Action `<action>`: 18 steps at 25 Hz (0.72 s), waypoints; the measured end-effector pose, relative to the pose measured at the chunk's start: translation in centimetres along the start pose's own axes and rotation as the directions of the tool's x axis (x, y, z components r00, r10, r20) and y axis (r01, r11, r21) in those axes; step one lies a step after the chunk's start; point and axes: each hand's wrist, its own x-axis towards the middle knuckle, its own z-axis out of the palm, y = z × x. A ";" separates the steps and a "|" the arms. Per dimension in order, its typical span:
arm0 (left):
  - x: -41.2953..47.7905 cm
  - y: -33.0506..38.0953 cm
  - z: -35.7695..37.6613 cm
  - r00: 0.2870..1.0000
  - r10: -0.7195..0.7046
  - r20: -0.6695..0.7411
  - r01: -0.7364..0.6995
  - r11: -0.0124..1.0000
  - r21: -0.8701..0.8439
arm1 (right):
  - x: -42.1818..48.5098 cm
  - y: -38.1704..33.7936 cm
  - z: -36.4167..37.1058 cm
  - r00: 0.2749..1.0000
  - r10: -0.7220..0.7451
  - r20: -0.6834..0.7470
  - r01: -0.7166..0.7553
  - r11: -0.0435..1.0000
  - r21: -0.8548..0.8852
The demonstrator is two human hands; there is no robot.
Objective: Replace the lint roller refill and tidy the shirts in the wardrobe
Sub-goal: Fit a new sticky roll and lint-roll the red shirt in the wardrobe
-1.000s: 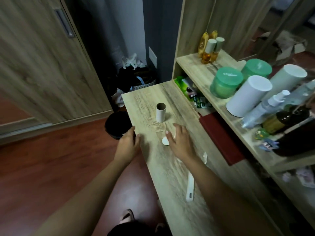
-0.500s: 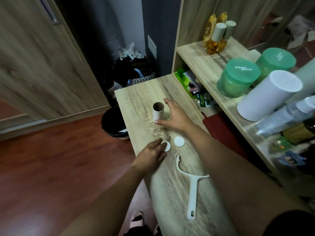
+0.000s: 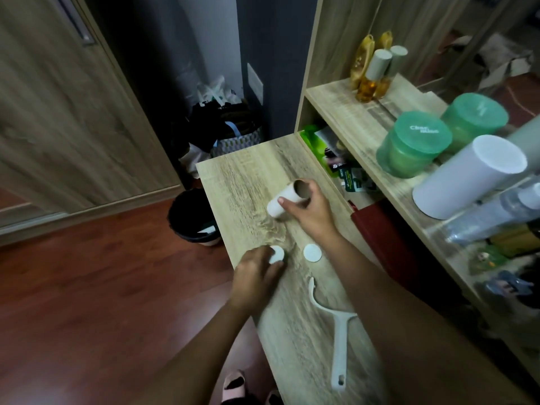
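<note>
right hand [image 3: 309,213] grips tilted cardboard tube [image 3: 283,200] | left hand [image 3: 255,274] pinches white cap [image 3: 277,255]

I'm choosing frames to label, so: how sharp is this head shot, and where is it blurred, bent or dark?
Head view: the left hand touching the white end cap is motion-smeared; the right hand gripping the cardboard tube is sharper; the wide lens skews the shelf and wooden door; light is dim, nearly black behind the bin.

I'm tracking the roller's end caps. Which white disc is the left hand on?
The disc nearer the table's left edge, under the left hand's fingertips. The other disc lies free to its right, untouched; the right hand grips the cardboard tube.
</note>
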 end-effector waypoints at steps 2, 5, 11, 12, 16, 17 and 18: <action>0.0 2.1 -2.1 0.978 -0.125 -0.164 0.092 0.976 -0.196 | -2.1 -0.8 -1.7 0.994 0.085 -0.075 -0.062 0.962 0.266; 0.0 5.7 -4.9 0.948 -0.223 -0.227 0.088 0.870 -0.486 | -6.0 -1.5 -3.7 0.983 0.155 -0.099 -0.062 0.788 0.613; -1.5 11.6 -7.2 0.995 -0.098 -0.029 0.035 0.599 -0.800 | -11.5 -4.3 -4.6 0.989 0.144 0.034 -0.105 0.525 0.845; -1.7 12.4 -7.4 0.997 -0.076 -0.029 0.022 0.586 -0.810 | -11.9 -4.5 -4.7 0.989 0.138 0.043 -0.107 0.506 0.856; -2.4 14.6 -8.3 0.995 0.001 -0.100 -0.079 0.616 -0.784 | -12.3 -5.0 -5.0 0.993 0.089 0.081 -0.114 0.460 0.881; -2.4 15.0 -8.4 0.993 0.008 -0.120 -0.098 0.626 -0.774 | -12.2 -5.2 -5.1 0.994 0.067 0.091 -0.112 0.449 0.887; -2.4 15.3 -8.5 0.991 0.016 -0.134 -0.114 0.632 -0.766 | -12.1 -5.3 -5.2 0.994 0.045 0.101 -0.111 0.444 0.889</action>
